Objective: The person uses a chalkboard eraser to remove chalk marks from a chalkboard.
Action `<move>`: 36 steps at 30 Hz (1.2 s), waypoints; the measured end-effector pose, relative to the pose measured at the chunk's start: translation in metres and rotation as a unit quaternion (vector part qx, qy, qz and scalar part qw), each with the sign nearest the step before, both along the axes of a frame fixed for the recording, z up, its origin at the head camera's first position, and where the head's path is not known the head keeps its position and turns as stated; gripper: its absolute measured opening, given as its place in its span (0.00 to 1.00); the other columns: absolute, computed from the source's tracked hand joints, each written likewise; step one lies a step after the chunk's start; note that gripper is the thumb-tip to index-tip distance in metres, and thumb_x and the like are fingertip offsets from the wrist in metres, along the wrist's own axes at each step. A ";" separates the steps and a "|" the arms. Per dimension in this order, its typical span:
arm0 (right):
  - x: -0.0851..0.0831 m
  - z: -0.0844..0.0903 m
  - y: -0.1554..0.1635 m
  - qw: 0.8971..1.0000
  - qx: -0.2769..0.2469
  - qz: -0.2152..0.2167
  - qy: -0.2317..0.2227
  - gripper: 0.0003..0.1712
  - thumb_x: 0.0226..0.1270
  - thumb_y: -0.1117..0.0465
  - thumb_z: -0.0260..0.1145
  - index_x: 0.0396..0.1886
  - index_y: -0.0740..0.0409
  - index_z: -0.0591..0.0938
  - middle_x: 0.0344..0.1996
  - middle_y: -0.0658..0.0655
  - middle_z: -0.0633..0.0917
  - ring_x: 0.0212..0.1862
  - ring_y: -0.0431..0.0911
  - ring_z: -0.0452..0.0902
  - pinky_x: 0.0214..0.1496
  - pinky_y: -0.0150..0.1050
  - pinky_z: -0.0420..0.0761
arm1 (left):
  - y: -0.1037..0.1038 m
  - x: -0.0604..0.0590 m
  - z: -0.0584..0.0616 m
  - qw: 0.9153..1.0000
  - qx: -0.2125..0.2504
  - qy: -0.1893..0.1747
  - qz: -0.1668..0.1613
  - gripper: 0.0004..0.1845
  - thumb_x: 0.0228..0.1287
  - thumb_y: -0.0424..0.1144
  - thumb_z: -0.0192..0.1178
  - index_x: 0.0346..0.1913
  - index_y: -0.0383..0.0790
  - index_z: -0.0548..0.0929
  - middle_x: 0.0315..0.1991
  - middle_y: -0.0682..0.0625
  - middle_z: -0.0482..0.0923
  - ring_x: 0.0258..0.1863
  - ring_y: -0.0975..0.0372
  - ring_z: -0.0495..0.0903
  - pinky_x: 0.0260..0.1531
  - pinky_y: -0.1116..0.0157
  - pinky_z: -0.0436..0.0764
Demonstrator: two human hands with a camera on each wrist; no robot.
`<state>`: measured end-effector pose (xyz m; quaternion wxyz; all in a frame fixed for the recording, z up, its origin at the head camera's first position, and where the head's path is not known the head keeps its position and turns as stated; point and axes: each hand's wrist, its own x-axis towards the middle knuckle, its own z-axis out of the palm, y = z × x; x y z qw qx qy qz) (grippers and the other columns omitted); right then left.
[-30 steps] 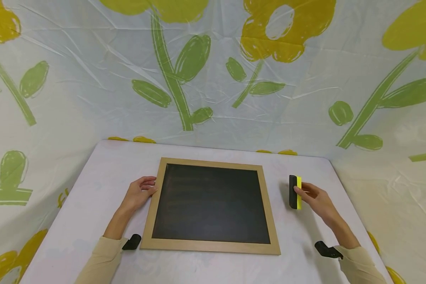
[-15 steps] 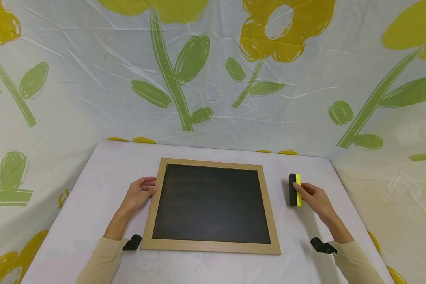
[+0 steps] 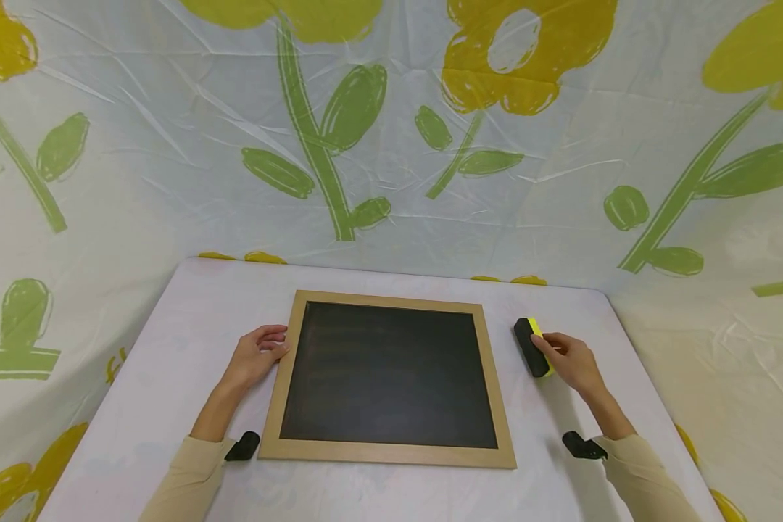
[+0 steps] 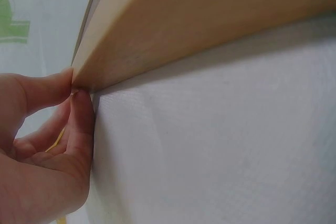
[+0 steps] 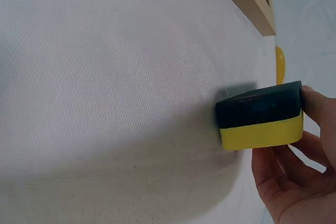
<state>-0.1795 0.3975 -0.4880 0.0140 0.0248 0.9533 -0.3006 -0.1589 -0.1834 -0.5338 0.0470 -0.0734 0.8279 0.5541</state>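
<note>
A square chalkboard (image 3: 388,373) with a pale wooden frame (image 4: 199,24) lies flat on the white table (image 3: 170,348). My left hand (image 3: 256,355) rests at its left edge, thumb and fingers pinching the frame (image 3: 286,355). Right of the board, my right hand (image 3: 570,362) grips a black and yellow eraser block (image 3: 531,346), tilted and lifted a little off the table. In the right wrist view the eraser (image 5: 261,115) hangs just above the cloth, black layer up, with my fingers (image 5: 315,103) round its far end.
The table is covered in white cloth and ends at a floral sheet (image 3: 391,130) hung behind and at both sides. The chalkboard's corner (image 5: 254,3) shows beyond the eraser. Black wrist straps (image 3: 243,445) sit at both sleeves.
My right hand has drawn the eraser left toward the chalkboard and tilted it off the table. The left hand and the board have stayed still.
</note>
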 end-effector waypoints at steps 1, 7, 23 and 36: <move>-0.001 0.000 0.000 1.000 0.003 -0.001 0.004 0.33 0.79 0.46 0.60 0.61 0.74 0.79 0.54 0.75 0.83 0.53 0.67 0.81 0.48 0.52 0.81 | 0.000 0.000 0.000 1.000 0.000 0.000 0.000 0.22 0.71 0.33 0.64 0.64 0.29 0.77 0.53 0.34 0.81 0.48 0.51 0.81 0.38 0.76 0.77; -0.001 0.005 0.000 1.000 0.004 -0.009 0.000 0.32 0.79 0.46 0.60 0.63 0.73 0.77 0.55 0.75 0.82 0.53 0.67 0.81 0.41 0.37 0.81 | 0.000 0.000 0.000 1.000 0.004 -0.002 -0.001 0.22 0.71 0.33 0.64 0.64 0.29 0.77 0.53 0.35 0.81 0.48 0.50 0.81 0.37 0.75 0.77; -0.002 0.007 0.021 0.999 -0.003 -0.020 0.028 0.25 0.81 0.52 0.58 0.63 0.69 0.78 0.55 0.76 0.81 0.53 0.68 0.80 0.37 0.29 0.76 | 0.000 0.001 0.003 1.000 0.009 0.000 -0.002 0.22 0.71 0.31 0.63 0.64 0.28 0.76 0.53 0.33 0.80 0.48 0.49 0.81 0.38 0.75 0.76; -0.003 -0.005 0.033 1.000 0.002 -0.027 -0.014 0.38 0.77 0.41 0.60 0.65 0.72 0.76 0.60 0.76 0.79 0.59 0.69 0.77 0.53 0.55 0.79 | 0.001 0.000 0.001 1.000 0.007 -0.001 -0.002 0.22 0.71 0.32 0.63 0.64 0.29 0.76 0.54 0.34 0.81 0.49 0.50 0.81 0.38 0.76 0.76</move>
